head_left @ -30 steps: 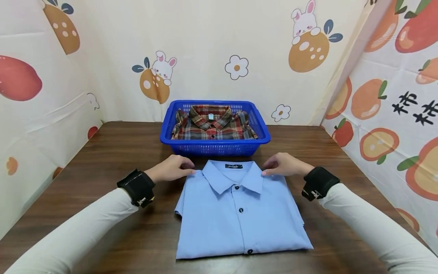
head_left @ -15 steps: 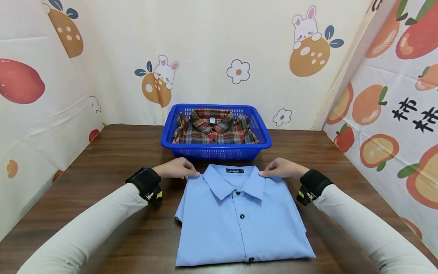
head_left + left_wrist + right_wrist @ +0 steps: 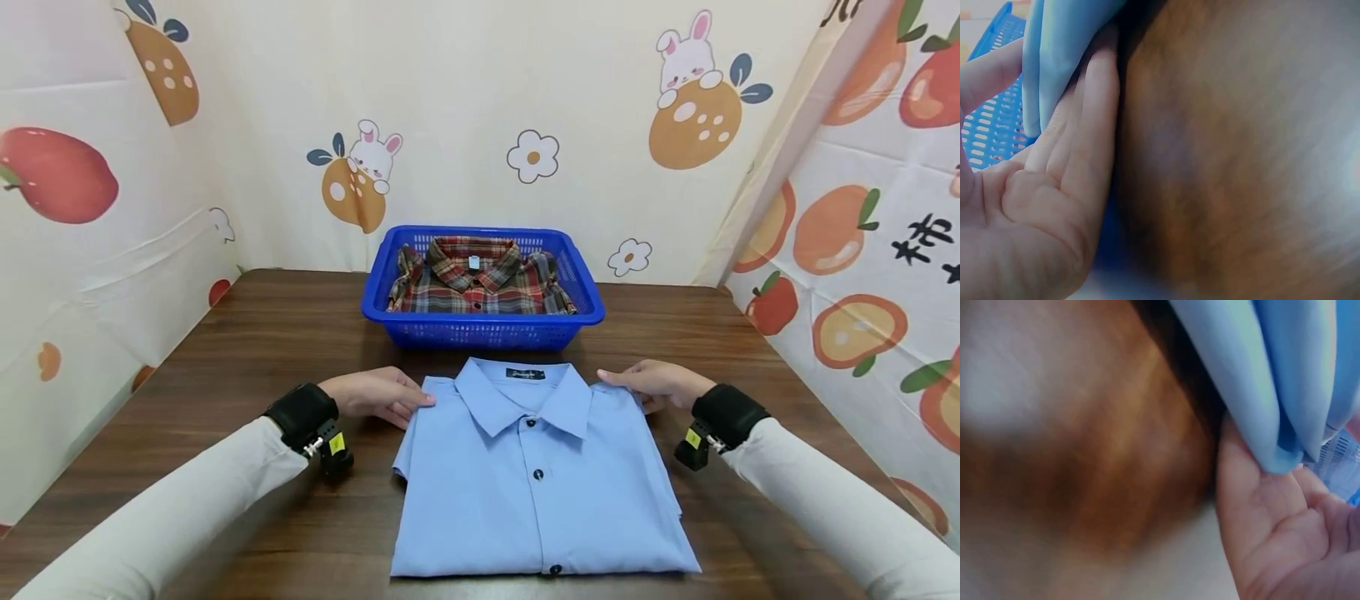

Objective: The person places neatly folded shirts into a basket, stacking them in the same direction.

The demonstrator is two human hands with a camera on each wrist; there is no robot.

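Note:
A light blue button-up shirt (image 3: 487,492), folded into a rectangle with its collar toward the back, lies on the brown table. My left hand (image 3: 378,394) grips the shirt's left shoulder edge, thumb on top. In the left wrist view, the fingers (image 3: 1094,119) of that hand lie fairly straight beneath the layers of cloth. At the opposite shoulder edge, my right hand (image 3: 660,383) holds the shirt between thumb and fingers. Its fingers reach under the folded layers of blue cloth (image 3: 1241,381) in the right wrist view; their tips are hidden.
Just behind the collar stands a blue plastic basket (image 3: 483,335) with a folded plaid shirt (image 3: 487,296) inside. Brown wooden tabletop (image 3: 300,333) extends on both sides. Printed cloth walls (image 3: 465,100) enclose the back and sides.
Both hands have moved outward from beside the collar to the shoulder edges, and their fingers have slipped under the shirt. The head view has shifted slightly. Shirt and basket keep their places.

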